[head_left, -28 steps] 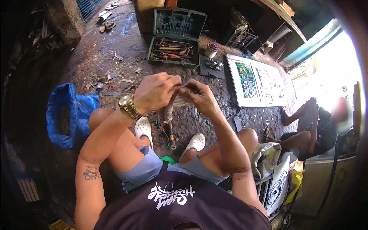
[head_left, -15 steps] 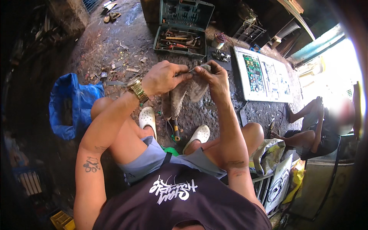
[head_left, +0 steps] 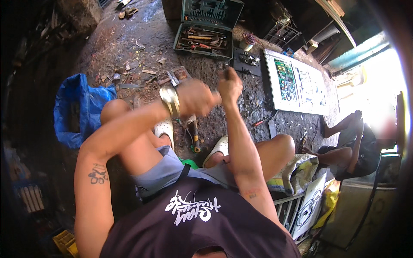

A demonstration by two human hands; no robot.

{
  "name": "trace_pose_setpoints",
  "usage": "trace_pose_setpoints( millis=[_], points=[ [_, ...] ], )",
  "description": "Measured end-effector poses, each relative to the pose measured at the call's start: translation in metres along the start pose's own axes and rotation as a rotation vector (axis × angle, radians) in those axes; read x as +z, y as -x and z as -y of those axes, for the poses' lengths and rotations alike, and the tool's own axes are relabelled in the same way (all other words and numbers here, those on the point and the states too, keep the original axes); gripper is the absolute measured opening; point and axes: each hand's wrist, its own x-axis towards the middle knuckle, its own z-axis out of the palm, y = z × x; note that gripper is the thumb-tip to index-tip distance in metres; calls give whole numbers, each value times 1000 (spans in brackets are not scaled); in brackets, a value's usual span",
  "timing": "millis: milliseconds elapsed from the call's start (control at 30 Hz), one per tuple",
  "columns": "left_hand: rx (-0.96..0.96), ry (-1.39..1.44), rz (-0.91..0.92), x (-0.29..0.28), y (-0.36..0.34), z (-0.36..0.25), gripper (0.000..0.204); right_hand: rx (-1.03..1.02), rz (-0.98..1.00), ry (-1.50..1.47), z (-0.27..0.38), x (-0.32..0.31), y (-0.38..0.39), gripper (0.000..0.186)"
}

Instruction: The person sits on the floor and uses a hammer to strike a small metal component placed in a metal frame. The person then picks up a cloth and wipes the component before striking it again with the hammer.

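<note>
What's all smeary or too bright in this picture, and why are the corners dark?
Head view: left hand and right hand blurred; head view: opening at right washed out by glare; head view: dark corners, likely from the fisheye lens.

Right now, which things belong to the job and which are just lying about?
Probably the job: left hand and right hand, both blurred, contents unclear; yellow-and-black tool handle below.

Apparently lying about: open dark-green plastic toolbox; blue plastic bag; white rectangular panel.
</note>
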Motion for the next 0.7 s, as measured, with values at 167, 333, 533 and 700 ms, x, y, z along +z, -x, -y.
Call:
trace_pose_setpoints(
  millis=[167, 333, 533, 700],
  points=[
    [79, 272, -349, 35, 58, -21, 18, 532, 84, 169, -156, -26, -23, 53],
    [-467, 382, -774, -53, 247, 98, 37, 921, -322, -395, -261, -90, -54, 43],
    [-1071, 254, -1115, -73, 453, 157, 58, 812, 75, -1098, -214, -127, -80, 34],
    [-1309, 203, -1338, 2, 542, 152, 61, 685, 299, -1249, -136, -163, -93, 40]
  ],
)
